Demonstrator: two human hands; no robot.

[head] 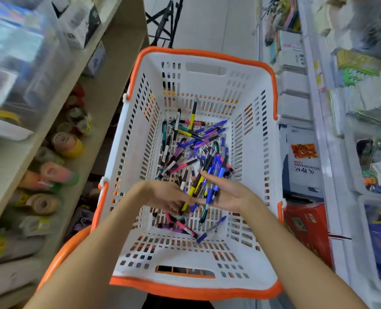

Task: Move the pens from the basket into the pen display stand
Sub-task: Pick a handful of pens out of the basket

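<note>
Seen from the head camera, a white basket [249,152] with an orange rim sits in a shop aisle, still holding a loose pile of pens [191,143], dozens at a rough guess and too tangled to count. The right hand [227,195] holds a bundle of perhaps eight pens [207,184] across its palm, while the left hand [162,199] pinches the bundle's lower ends. No display stand is in view, so the task looks barely begun, with nearly all pens left to move.
</note>
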